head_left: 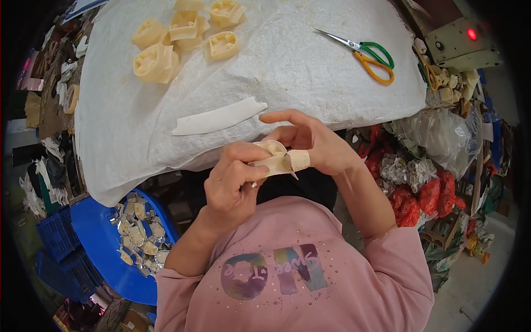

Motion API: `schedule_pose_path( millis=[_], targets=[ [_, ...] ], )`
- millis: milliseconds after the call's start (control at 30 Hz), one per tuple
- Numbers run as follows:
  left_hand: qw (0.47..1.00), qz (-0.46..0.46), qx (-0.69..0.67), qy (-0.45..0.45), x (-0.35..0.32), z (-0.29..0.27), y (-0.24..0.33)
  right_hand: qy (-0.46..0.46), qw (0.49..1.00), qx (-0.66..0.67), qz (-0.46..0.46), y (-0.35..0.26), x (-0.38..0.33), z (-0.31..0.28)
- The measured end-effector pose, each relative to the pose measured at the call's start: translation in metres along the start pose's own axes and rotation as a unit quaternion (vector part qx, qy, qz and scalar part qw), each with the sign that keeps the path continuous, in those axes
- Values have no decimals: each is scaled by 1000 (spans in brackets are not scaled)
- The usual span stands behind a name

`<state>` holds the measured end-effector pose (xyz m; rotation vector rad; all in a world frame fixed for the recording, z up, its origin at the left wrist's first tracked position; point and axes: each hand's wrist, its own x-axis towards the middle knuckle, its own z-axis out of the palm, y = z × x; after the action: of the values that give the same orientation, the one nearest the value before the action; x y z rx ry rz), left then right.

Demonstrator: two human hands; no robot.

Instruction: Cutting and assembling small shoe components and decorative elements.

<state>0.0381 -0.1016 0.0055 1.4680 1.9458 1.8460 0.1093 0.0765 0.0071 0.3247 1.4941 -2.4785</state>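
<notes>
The desk (310, 66), draped in a white woven cloth, fills the upper part of the view, and everything else is placed from its near edge. Below that edge and to the left, a blue tub (99, 232) holds small metal pieces. On the desk, far back on the left, sits a cluster of cream rolls (182, 33); far back on the right lie scissors (368, 52) with green and orange handles. Close to the near edge rests a flat cream strip (218, 117), its long axis running left to right, slightly raised at the right.

Just in front of that edge, both hands meet over the person's chest. The left hand (235, 180) has its fingers closed, pinching the cream band (276, 160) from the left. The right hand (315, 144) holds the band's right end between thumb and curled fingers, the forefinger stretched out free. The band is pale, soft-looking, partly rolled into a loop, lying across between the hands; both grip it equally close.
</notes>
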Motion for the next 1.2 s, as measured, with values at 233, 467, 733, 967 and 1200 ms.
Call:
schedule_pose_path(
  millis=[233,467,733,967,1200],
  targets=[
    [995,60,75,-29,4,2,-10,-3,997,-79,-15,-1,6,1],
    [998,-49,17,31,1,0,-8,96,981,-91,-144,8,8,4],
    [964,-189,-162,92,3,8,0,62,892,-316,-318,5,4,5],
    [961,-204,-160,96,7,13,-2,116,883,-313,-329,8,11,13],
    [945,-245,-191,97,12,11,4,135,867,-332,-347,-2,8,15]
  ],
)
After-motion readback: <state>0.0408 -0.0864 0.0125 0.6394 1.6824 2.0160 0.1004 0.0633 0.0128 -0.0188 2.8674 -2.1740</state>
